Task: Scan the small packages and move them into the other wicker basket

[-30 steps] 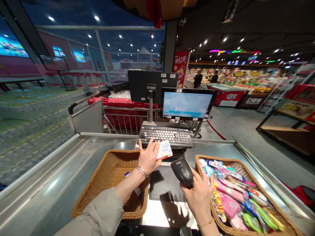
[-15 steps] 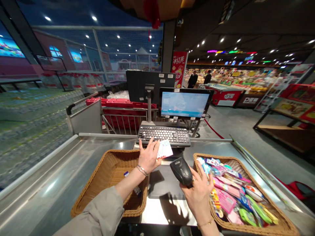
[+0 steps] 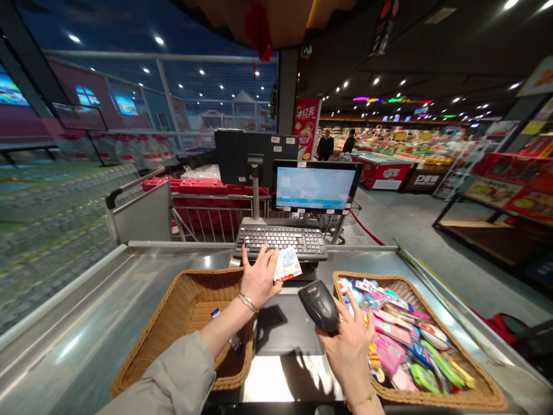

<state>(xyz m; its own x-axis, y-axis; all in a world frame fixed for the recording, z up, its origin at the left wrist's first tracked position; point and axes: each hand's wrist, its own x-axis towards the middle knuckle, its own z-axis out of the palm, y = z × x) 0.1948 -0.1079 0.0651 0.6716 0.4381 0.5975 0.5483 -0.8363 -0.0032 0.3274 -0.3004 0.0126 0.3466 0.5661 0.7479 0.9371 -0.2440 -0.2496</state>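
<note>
My left hand (image 3: 259, 279) grips a small flat white and red package (image 3: 287, 264) by its left side, in front of the keyboard (image 3: 280, 241). Its printed face carries a picture and what looks like a barcode near the lower right corner. Closed round a black handheld barcode scanner (image 3: 318, 304) is my right hand (image 3: 349, 344), with some fingers lifted off it. The scanner's head points up and left toward the package, a short gap apart from it. Below my left forearm lies a wicker basket (image 3: 147, 323) with a few small items in it.
On the right, a second wicker basket (image 3: 484, 397) is full of colourful packaged goods. A lit monitor (image 3: 315, 185) and a dark screen's back (image 3: 254, 153) stand behind the keyboard. The metal counter (image 3: 159, 256) has a raised rim. Two people stand far off.
The view has turned slightly to the right, so surroundings shift left. The package has tilted and shows more of its printed face. Both hands keep their holds.
</note>
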